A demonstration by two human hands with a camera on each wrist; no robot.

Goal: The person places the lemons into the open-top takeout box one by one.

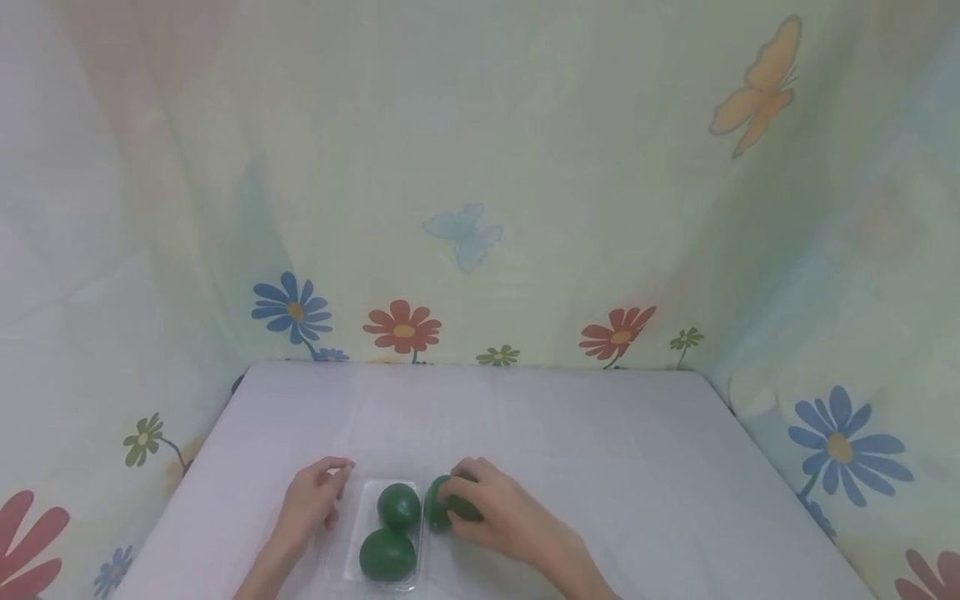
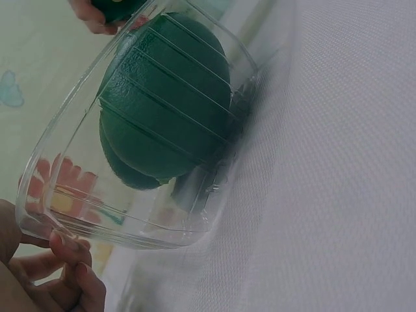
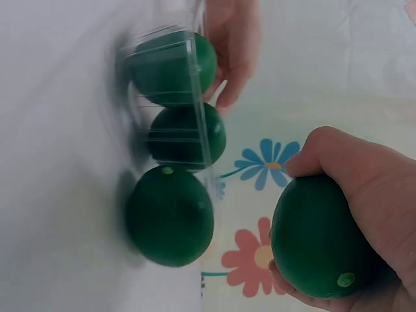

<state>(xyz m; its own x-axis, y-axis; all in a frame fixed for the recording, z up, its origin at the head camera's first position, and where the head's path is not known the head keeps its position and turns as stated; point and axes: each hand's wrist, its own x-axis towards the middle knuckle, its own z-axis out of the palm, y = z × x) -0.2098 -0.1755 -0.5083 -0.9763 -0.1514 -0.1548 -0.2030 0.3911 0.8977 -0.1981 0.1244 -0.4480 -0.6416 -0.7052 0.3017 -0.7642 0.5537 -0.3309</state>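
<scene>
My right hand (image 1: 498, 508) grips a dark green lime (image 3: 318, 237), thumb and fingers curled round its sides, just right of a clear plastic container (image 1: 352, 533). Two more limes, one farther back (image 1: 399, 507) and one nearer (image 1: 387, 555), sit inside that container. Beside its right wall a fourth lime (image 3: 170, 216) rests on the table, partly covered by my right hand in the head view. At the container's far left corner, my left hand (image 1: 311, 500) pinches the rim with thumb and fingertips (image 2: 65, 247).
A white cloth covers the table (image 1: 600, 467), which stretches away to the right and back. Curtains printed with flowers and butterflies (image 1: 465, 233) hang behind the table's far edge and along both sides.
</scene>
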